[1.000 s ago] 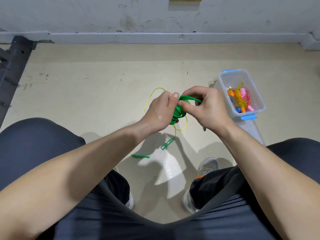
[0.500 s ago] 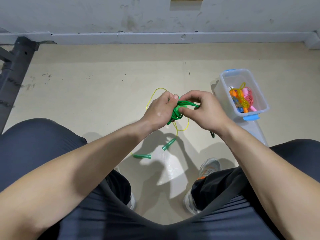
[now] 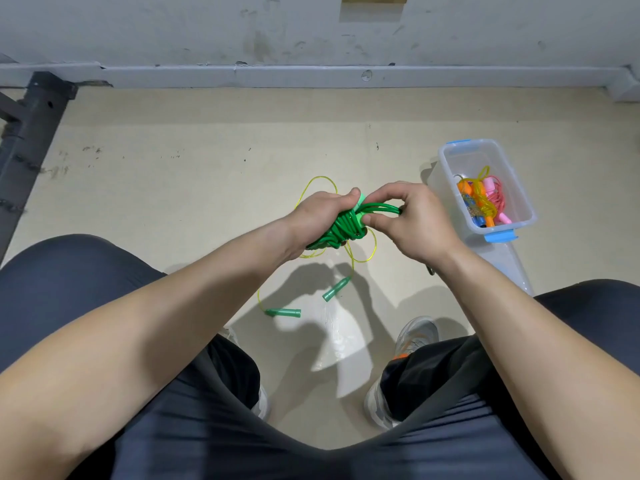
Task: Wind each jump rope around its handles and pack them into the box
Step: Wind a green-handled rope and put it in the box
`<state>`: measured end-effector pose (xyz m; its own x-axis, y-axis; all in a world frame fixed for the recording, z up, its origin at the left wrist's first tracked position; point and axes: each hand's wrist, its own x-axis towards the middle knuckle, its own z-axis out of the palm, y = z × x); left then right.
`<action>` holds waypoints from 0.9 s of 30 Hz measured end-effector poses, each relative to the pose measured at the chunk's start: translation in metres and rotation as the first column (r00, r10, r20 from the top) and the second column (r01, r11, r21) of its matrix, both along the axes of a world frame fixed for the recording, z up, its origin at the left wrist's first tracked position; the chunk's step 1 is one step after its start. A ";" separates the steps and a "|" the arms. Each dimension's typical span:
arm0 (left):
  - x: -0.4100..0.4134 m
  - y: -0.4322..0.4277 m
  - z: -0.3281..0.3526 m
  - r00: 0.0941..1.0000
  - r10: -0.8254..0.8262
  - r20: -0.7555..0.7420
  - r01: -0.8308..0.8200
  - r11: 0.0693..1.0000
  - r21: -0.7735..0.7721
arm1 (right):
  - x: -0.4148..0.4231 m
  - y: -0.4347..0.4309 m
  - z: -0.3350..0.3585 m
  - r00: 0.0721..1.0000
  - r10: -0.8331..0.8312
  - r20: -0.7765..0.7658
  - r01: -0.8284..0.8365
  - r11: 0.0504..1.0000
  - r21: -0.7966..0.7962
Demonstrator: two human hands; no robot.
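Note:
A green jump rope (image 3: 341,227) is bundled in coils around its handles, held above the floor. My left hand (image 3: 320,218) grips the bundle, thumb on top. My right hand (image 3: 414,220) pinches a loop of the green cord at the bundle's right end. Below on the floor lies a yellow jump rope (image 3: 360,252) with two green handles (image 3: 282,311), loose and unwound. A clear plastic box (image 3: 450,161) with blue clips stands on the floor at the right, holding wound ropes in orange, yellow and pink (image 3: 483,200).
The box's clear lid (image 3: 509,265) lies on the floor just in front of the box. A dark metal frame (image 3: 26,140) stands at the far left. A grey wall and skirting (image 3: 311,76) close off the back. My knees and shoes fill the lower view.
My right hand has pulled the green loop out to the right, and more coils now show on the bundle. The yellow rope and the box have not moved.

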<state>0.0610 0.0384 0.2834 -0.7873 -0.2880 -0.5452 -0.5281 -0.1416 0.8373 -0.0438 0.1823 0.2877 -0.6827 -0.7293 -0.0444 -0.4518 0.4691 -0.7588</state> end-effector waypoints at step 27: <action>-0.009 0.021 -0.030 0.926 0.348 -0.149 -0.379 0.861 -0.341 | 0.056 -0.025 -0.001 0.551 -0.287 0.783 0.528 0.847 -0.062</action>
<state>0.0522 0.0590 0.2535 -0.6248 -0.7247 -0.2906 -0.4271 0.0056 0.9042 0.0125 0.1575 0.2866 -0.7330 -0.4417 -0.5173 0.4887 0.1871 -0.8522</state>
